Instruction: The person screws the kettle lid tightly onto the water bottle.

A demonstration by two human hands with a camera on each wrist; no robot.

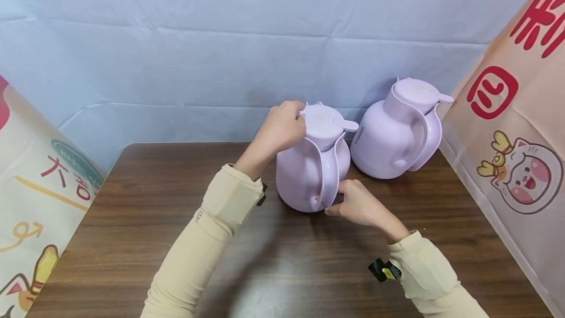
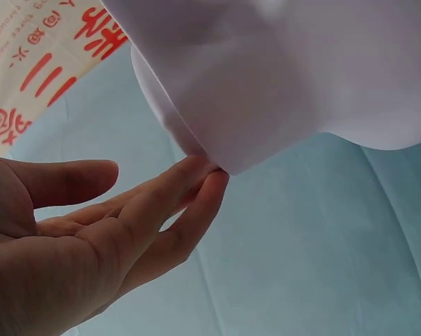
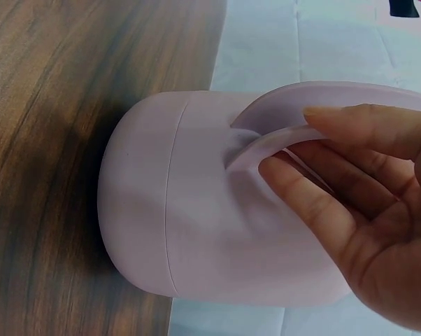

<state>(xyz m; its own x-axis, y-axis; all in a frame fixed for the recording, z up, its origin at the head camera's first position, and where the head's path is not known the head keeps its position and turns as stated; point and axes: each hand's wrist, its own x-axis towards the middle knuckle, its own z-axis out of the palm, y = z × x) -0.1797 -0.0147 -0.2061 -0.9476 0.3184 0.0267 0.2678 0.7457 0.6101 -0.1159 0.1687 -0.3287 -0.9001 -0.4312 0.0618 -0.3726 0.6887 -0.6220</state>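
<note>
A pale lilac thermal jug (image 1: 295,175) stands upright on the table, its handle (image 1: 328,175) towards me and its lid (image 1: 324,120) on. My left hand (image 1: 284,124) is at the spout side of the neck. In the left wrist view its fingertips touch the spout's lip (image 2: 228,157), with the thumb held apart. Low on the handle, my right hand (image 1: 359,202) holds on with thumb and fingers. The right wrist view shows the thumb on one side of the handle (image 3: 266,145) and fingers on the other, beside the jug's body (image 3: 196,238).
A second, matching lilac jug (image 1: 379,136) stands just behind and to the right, near the table's back right edge. The dark wooden table (image 1: 167,239) meets a pale blue cloth (image 1: 198,63) at the back. Printed sheets hang on both sides.
</note>
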